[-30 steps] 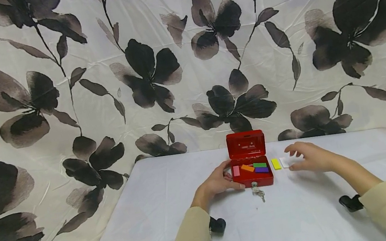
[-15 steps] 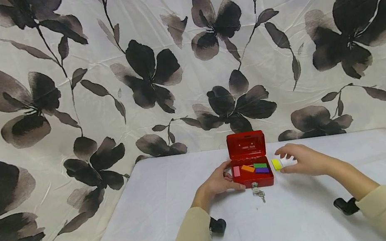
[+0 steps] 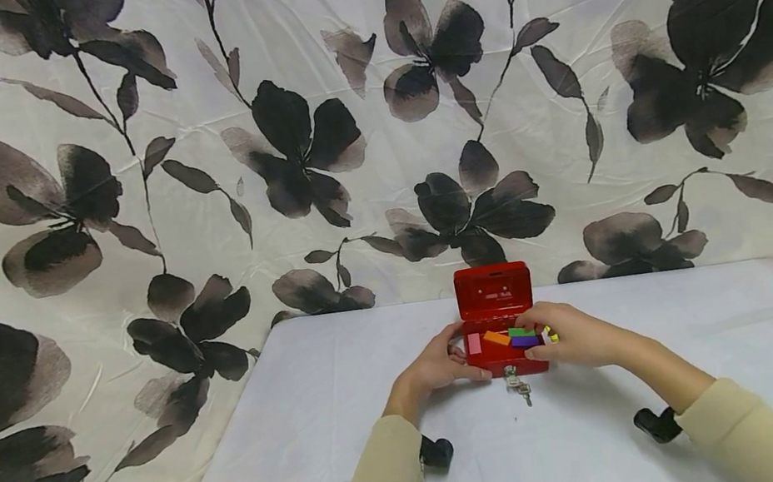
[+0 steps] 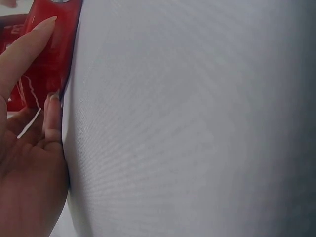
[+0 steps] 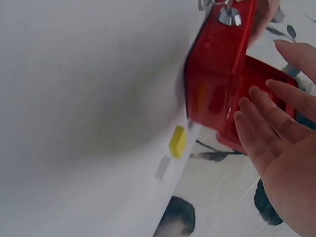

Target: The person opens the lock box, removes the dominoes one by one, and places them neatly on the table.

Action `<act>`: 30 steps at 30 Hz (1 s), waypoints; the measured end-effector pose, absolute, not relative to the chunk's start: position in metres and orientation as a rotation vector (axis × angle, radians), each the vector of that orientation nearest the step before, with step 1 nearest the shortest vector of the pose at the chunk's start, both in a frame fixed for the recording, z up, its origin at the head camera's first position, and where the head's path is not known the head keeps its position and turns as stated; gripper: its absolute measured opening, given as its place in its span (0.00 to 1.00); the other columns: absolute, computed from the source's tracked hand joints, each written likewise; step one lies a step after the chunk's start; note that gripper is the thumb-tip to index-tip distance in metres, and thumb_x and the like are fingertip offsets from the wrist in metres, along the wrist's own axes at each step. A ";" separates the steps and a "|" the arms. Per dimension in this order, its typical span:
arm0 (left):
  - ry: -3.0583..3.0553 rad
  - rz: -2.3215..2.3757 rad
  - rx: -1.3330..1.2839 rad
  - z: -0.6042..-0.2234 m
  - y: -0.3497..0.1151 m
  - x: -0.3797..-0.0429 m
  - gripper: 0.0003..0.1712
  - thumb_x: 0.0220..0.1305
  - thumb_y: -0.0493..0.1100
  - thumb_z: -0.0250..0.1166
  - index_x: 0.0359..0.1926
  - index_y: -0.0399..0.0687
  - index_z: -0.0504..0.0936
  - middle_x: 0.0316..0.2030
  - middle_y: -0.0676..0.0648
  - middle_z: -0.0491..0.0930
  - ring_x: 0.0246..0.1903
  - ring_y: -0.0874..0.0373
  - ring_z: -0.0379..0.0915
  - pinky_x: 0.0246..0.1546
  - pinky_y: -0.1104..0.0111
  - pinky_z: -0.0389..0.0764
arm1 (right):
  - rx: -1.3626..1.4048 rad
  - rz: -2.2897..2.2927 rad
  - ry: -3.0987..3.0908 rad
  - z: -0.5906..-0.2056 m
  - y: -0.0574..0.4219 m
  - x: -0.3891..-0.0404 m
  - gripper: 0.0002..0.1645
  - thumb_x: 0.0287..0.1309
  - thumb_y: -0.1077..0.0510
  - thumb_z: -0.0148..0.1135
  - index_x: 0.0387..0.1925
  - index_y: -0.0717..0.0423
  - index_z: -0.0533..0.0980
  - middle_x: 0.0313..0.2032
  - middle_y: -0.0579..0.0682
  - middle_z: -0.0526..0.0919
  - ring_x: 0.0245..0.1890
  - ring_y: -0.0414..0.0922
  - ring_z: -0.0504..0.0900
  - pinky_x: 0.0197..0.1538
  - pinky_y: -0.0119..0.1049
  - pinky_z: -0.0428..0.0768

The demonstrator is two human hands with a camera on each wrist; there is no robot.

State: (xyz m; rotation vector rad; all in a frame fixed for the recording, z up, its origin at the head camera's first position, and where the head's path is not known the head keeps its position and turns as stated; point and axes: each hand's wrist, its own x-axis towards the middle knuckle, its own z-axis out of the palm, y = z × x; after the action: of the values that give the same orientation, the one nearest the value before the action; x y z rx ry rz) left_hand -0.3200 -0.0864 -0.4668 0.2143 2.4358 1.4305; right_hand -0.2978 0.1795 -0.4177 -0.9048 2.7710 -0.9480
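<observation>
A small red cash box (image 3: 528, 367) stands with its lid (image 3: 494, 290) raised. My left hand (image 3: 436, 364) grips its left front corner, the thumb on the front wall and the other fingers along the side. Inside lie a pink block (image 3: 474, 342), an orange block (image 3: 496, 337), a green block (image 3: 517, 331) and a purple block (image 3: 525, 341). My right hand (image 3: 579, 334) hovers over the box's right edge, fingers spread with nothing between them. Beneath it, a yellow block (image 5: 177, 141) and a white block (image 5: 162, 168) lie on the table in the right wrist view.
Keys (image 3: 525, 393) hang from the lock on the front of the box. The box is near the back edge of a white-covered table (image 3: 345, 365). Behind it hangs a floral cloth (image 3: 372, 150).
My right hand has moved left, from beside the white block, across the yellow one, to the right edge of the cash box. The left hand has stayed on the box.
</observation>
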 end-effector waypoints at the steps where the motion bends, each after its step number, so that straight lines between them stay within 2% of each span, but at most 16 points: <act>1: 2.433 1.432 0.214 -0.467 -0.086 -0.320 0.59 0.46 0.49 0.84 0.77 0.61 0.63 0.53 0.51 0.76 0.50 0.53 0.70 0.60 0.53 0.77 | -0.911 -0.952 2.766 -0.419 0.177 -0.298 0.28 0.61 0.56 0.73 0.58 0.63 0.76 0.51 0.58 0.82 0.51 0.56 0.79 0.54 0.55 0.82; 8: 2.438 1.429 0.226 -0.467 -0.088 -0.321 0.59 0.46 0.49 0.85 0.77 0.61 0.63 0.52 0.51 0.76 0.49 0.53 0.71 0.60 0.52 0.77 | -0.943 -0.951 2.759 -0.423 0.163 -0.302 0.27 0.62 0.55 0.72 0.58 0.63 0.77 0.52 0.59 0.82 0.50 0.56 0.81 0.54 0.52 0.84; 17: 2.444 1.416 0.225 -0.469 -0.088 -0.323 0.59 0.46 0.50 0.85 0.77 0.62 0.63 0.54 0.50 0.76 0.51 0.52 0.70 0.62 0.48 0.75 | -0.920 -0.929 2.802 -0.430 0.143 -0.312 0.26 0.61 0.56 0.72 0.57 0.64 0.78 0.53 0.60 0.83 0.50 0.55 0.80 0.55 0.53 0.82; 23: 2.445 1.417 0.226 -0.470 -0.088 -0.322 0.59 0.46 0.49 0.84 0.77 0.61 0.62 0.58 0.51 0.75 0.52 0.52 0.69 0.63 0.47 0.73 | -0.911 -0.918 2.846 -0.437 0.132 -0.319 0.24 0.60 0.57 0.73 0.54 0.65 0.79 0.48 0.58 0.85 0.46 0.51 0.80 0.53 0.50 0.83; 30: 2.419 1.429 0.251 -0.470 -0.088 -0.325 0.58 0.48 0.48 0.84 0.77 0.59 0.62 0.49 0.50 0.76 0.48 0.53 0.70 0.54 0.57 0.78 | -0.848 -0.907 2.883 -0.443 0.121 -0.327 0.24 0.57 0.57 0.76 0.53 0.63 0.81 0.46 0.56 0.86 0.47 0.51 0.82 0.55 0.53 0.83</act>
State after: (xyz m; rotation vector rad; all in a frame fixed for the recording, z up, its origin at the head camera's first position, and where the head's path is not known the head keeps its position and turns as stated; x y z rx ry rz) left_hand -0.3249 -0.0878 -0.4703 0.2507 2.4187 1.4295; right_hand -0.3272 0.1208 -0.4433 -0.8482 2.8832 -0.9074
